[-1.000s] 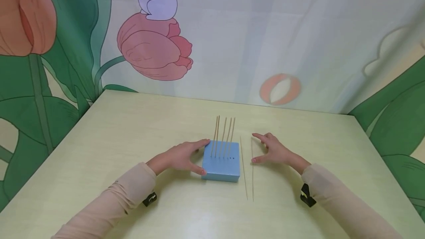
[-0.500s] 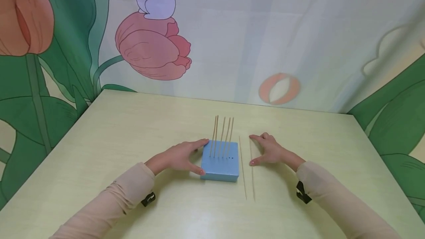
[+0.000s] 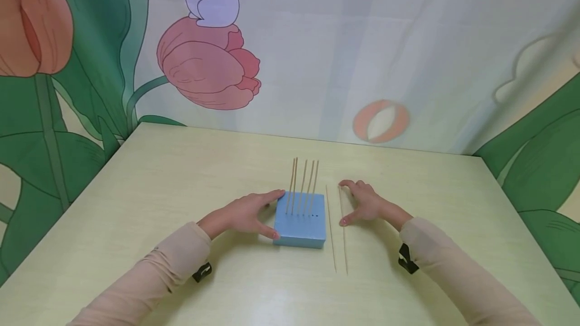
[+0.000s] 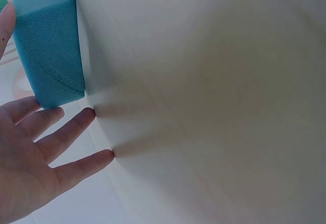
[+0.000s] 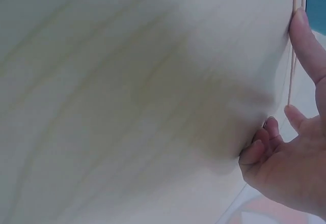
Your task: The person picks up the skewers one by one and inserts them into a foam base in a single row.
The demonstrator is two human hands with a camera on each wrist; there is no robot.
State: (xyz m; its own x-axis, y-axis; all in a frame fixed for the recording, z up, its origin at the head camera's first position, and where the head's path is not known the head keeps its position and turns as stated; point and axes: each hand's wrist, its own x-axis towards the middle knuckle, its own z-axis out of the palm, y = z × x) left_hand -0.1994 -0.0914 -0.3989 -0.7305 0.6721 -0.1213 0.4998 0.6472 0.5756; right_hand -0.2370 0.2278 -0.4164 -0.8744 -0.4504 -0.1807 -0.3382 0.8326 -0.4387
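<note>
Centrally on the pale table, a blue foam block is sitting with five skewers standing upright in it. Left hand is bracing its left side, fingers spread, gripping nothing. Right hand is resting loosely open, fingertips touching the nearer of two loose skewers lying just right of the block.

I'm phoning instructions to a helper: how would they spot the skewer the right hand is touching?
On the pale table, find the blue foam block. Two loose skewers lie flat just right of it; take the skewer farther from the block, under the right hand, unlike those standing upright.
</note>
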